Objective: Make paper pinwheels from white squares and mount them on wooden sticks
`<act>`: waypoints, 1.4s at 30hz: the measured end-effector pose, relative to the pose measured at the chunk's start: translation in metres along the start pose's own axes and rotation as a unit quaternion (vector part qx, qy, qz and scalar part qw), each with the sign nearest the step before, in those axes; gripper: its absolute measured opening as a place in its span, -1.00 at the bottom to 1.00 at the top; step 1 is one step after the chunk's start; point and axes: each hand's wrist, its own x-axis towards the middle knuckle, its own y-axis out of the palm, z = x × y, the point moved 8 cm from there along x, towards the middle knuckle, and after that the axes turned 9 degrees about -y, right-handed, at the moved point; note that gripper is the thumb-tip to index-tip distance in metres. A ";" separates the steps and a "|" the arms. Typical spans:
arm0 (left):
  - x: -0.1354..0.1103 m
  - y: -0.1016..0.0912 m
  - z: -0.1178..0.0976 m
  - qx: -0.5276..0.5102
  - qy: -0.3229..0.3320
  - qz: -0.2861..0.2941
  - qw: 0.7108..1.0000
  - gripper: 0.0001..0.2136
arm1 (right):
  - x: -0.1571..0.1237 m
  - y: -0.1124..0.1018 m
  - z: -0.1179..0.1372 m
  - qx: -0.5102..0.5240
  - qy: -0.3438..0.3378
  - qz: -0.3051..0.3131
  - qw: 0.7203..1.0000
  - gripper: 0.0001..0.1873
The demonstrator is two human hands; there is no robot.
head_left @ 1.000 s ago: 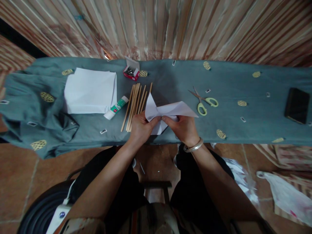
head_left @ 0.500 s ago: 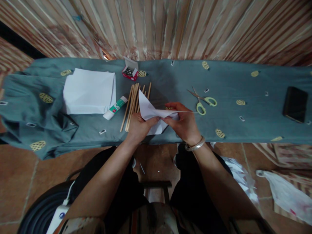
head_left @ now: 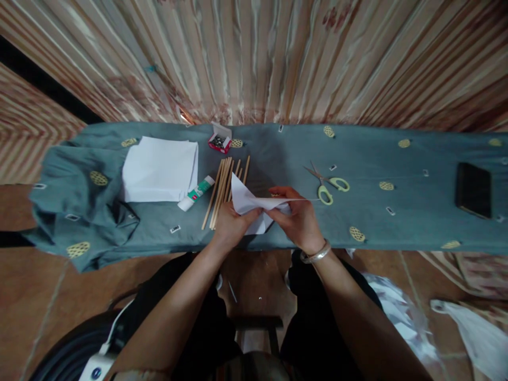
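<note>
Both hands hold a folded white paper sheet (head_left: 245, 202) just above the near edge of a table covered in grey-green cloth (head_left: 286, 159). My left hand (head_left: 230, 226) pinches its left part from below. My right hand (head_left: 298, 218), with a silver bangle on the wrist, grips the right part, whose flap lies almost edge-on toward the scissors. A bundle of wooden sticks (head_left: 223, 188) lies just left of the paper.
On the cloth lie a stack of white paper (head_left: 161, 169), a glue stick (head_left: 196, 193), a small red box of staples (head_left: 219, 140), green-handled scissors (head_left: 329, 185) and a black phone (head_left: 473, 189) at far right. A striped curtain hangs behind. White bags lie on the floor at right.
The paper's right flap, broad and flat a second ago, has been turned down until it shows edge-on. My right hand's fingers moved over the top. The camera tilted, shifting the table lower in view.
</note>
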 end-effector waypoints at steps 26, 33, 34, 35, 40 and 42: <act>0.027 -0.020 -0.023 0.002 0.033 -0.011 0.999 -0.65 | 0.014 -0.023 -0.001 0.019 -0.021 -0.044 0.999 -0.60; 0.042 -0.041 -0.046 0.340 0.190 -0.103 0.915 -0.80 | 0.009 -0.023 0.016 -0.034 -0.107 0.005 0.994 -0.59; 0.043 -0.038 -0.046 0.374 0.205 -0.098 0.899 -0.80 | 0.008 -0.020 0.021 -0.038 -0.129 0.018 0.991 -0.60; 0.043 -0.034 -0.046 0.404 0.219 -0.092 0.884 -0.81 | 0.007 -0.017 0.025 -0.041 -0.149 0.028 0.988 -0.61; 0.043 -0.023 -0.042 0.487 0.235 -0.076 0.838 -0.76 | 0.009 -0.014 0.037 -0.058 -0.197 0.040 0.978 -0.62; 0.044 -0.023 -0.041 0.501 0.231 -0.079 0.830 -0.75 | 0.010 -0.014 0.038 -0.058 -0.199 0.042 0.977 -0.62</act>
